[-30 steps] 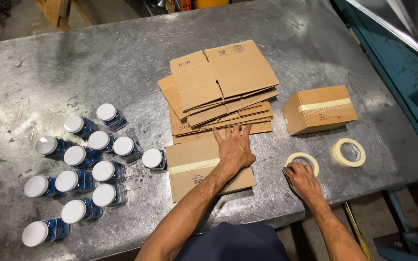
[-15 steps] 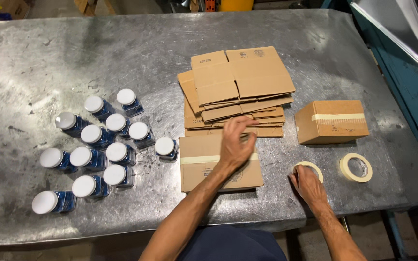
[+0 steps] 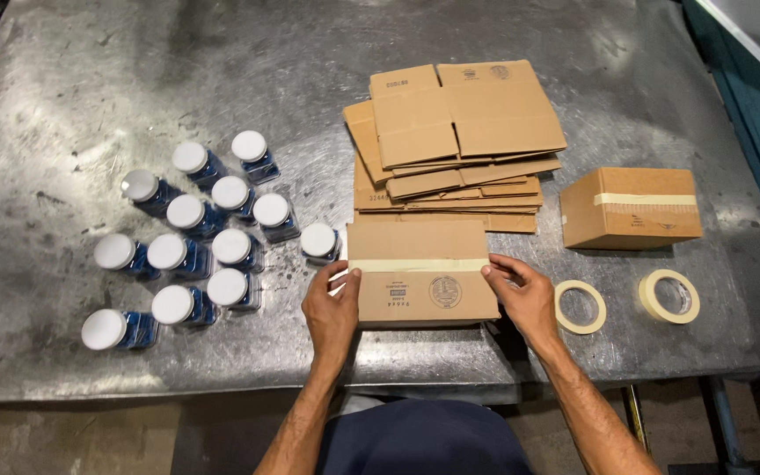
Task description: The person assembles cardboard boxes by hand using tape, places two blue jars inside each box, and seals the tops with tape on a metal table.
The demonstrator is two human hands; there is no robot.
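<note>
A small brown cardboard box (image 3: pixel 421 273) with a strip of beige tape across its top sits at the near edge of the metal table (image 3: pixel 72 105). My left hand (image 3: pixel 332 308) grips its left side, thumb on the top. On the opposite end my right hand (image 3: pixel 521 295) holds the box, fingers at the tape's end. Just left of the box stands a blue jar with a white lid (image 3: pixel 318 242).
Several white-lidded blue jars (image 3: pixel 191 251) cluster at the left. A stack of flat cardboard blanks (image 3: pixel 455 141) lies behind the box. A taped box (image 3: pixel 631 208) stands at the right, with two tape rolls (image 3: pixel 580 306) (image 3: pixel 669 295) in front of it.
My left hand came off the top of the box to its left side. My right hand left the tape roll and took hold of the box's right side.
</note>
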